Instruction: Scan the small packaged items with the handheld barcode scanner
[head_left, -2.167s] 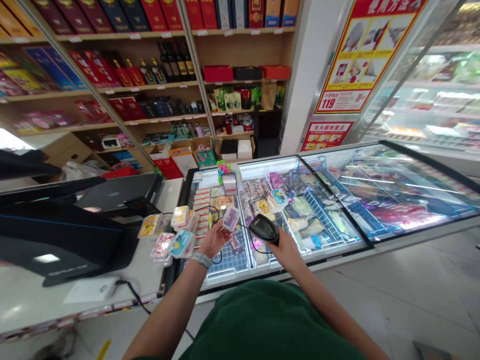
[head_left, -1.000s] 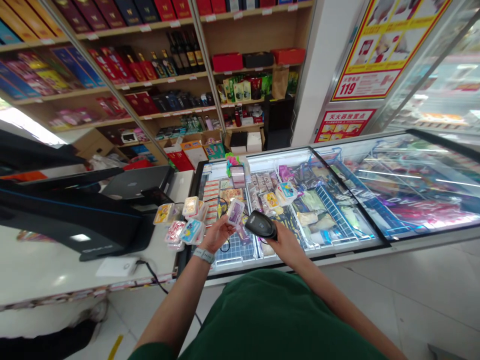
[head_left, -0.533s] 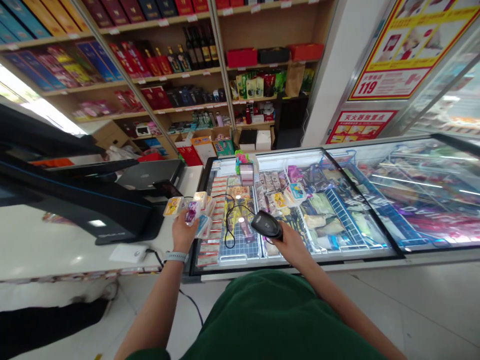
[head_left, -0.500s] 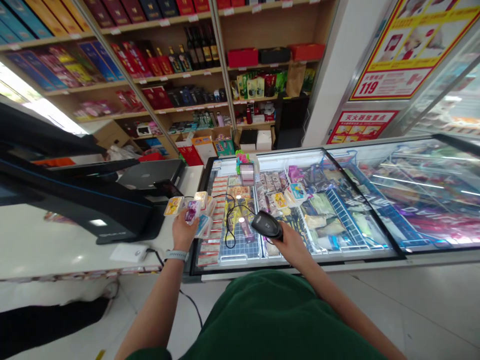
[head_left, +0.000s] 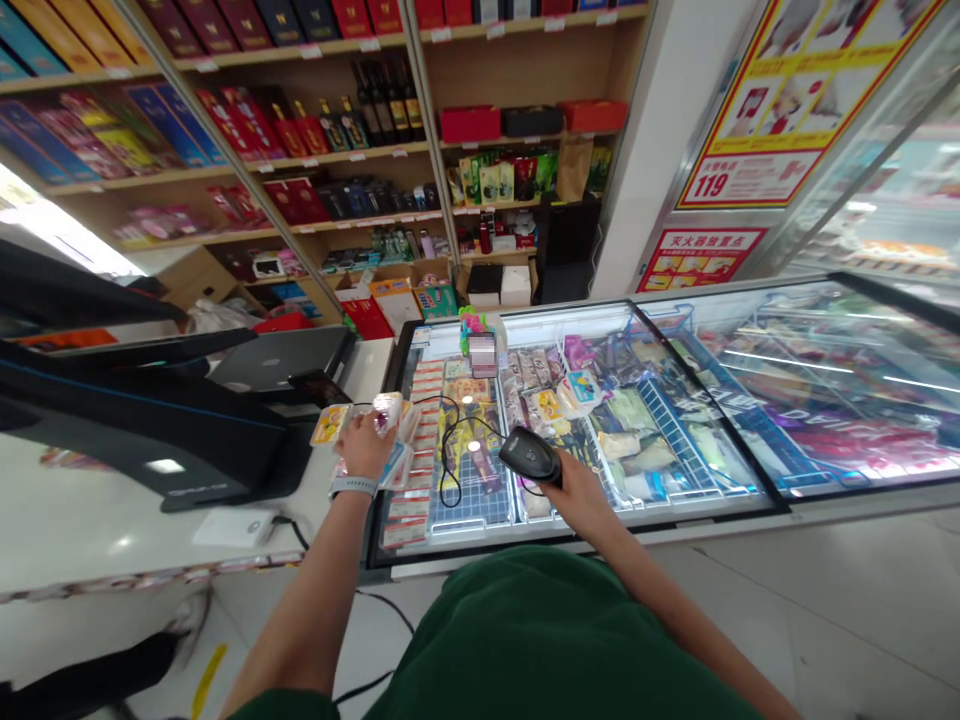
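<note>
My left hand (head_left: 365, 446), with a watch band on its wrist, is closed on a small clear plastic pack (head_left: 388, 404) with a purple label, tilted and shiny with glare. More such packs (head_left: 397, 462) lie beneath and beside it at the freezer's left edge, and a yellow-labelled pack (head_left: 330, 425) rests left of the fingers. My right hand (head_left: 576, 492) grips a black barcode scanner (head_left: 531, 455) over the freezer's glass top. Its black cable (head_left: 448, 455) loops across the glass. Two further packs, one yellow (head_left: 546, 407) and one blue (head_left: 582, 388), lie beyond the scanner.
The glass-topped freezer (head_left: 585, 535) holds bagged goods in wire baskets. At left stand a black checkout terminal (head_left: 187, 430) and a white device (head_left: 234, 527) on the counter. A clear tub with colourful items (head_left: 472, 325) sits near the freezer's back edge. Stocked shelves (head_left: 390, 150) stand behind.
My left hand has drawn slightly to the left with the purple-labelled pack and turned, so its fingers cover more of the label. The scanner stays over the glass. The whole view has shifted slightly.
</note>
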